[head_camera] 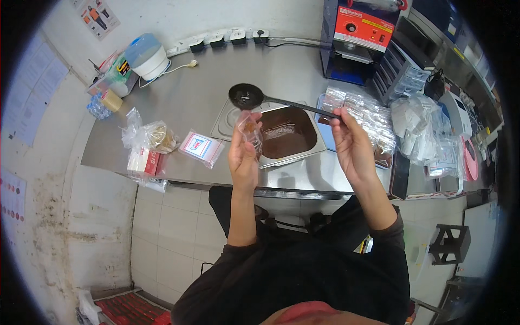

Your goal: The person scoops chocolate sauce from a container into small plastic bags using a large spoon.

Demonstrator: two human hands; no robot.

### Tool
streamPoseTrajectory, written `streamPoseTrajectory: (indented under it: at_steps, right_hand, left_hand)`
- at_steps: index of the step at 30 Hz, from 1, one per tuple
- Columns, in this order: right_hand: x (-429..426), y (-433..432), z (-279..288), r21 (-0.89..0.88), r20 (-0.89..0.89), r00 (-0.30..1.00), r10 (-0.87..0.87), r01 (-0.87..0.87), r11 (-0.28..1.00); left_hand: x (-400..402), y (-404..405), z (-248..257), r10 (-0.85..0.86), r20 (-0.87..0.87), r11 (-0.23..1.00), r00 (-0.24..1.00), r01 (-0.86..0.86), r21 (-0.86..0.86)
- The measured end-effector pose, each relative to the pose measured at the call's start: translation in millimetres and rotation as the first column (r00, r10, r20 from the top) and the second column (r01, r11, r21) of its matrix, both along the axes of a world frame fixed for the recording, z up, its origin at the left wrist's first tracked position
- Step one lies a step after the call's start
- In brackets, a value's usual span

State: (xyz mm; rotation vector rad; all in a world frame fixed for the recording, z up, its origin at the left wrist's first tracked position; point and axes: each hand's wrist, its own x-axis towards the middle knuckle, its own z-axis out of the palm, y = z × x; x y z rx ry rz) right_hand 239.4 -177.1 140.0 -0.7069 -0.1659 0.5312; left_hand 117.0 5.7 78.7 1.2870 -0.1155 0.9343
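Note:
My right hand (349, 142) grips the end of a black ladle's handle. The bowl of the black ladle (245, 96) points left, above a clear plastic bag (248, 126). That bag is held up in my left hand (243, 156), with something brownish showing through it. Below and between my hands sits a rectangular steel food pan (321, 148) with dark brown sauce (290, 138) in it. A steel lid (221, 122) lies behind the pan, partly covered by it and by my left hand. Whether the ladle touches the bag I cannot tell.
Filled clear packets (361, 111) crowd a blue tray (327, 136) at right. A pack of plastic bags (202, 147) and a red-white box (144, 161) lie left. A red-fronted sealing machine (361, 32) stands behind, a white-blue container (148, 59) back left. The steel table's front edge (300, 194) is near me.

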Motion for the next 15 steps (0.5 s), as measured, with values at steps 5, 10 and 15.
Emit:
streamPoseTrajectory:
  at_steps: [5,10,15]
  right_hand:
    - [28,-4,-43,-0.086,-0.018,0.996,-0.082,0.08,0.993]
    - [28,-10,-73,-0.586,0.51,0.851,0.123,0.24,0.774]
    - [-32,17,-23,-0.287,0.946,0.298,0.126,0.591,0.754]
  left_hand:
    - [-18,1,-3,0.017,0.001,0.978,1.0,-0.016,-0.206]
    - [-21,1,1,-0.031,0.028,0.899,0.999,0.04,-0.436]
    - [-25,-20,16,-0.145,-0.051,0.961,0.988,0.129,-0.247]
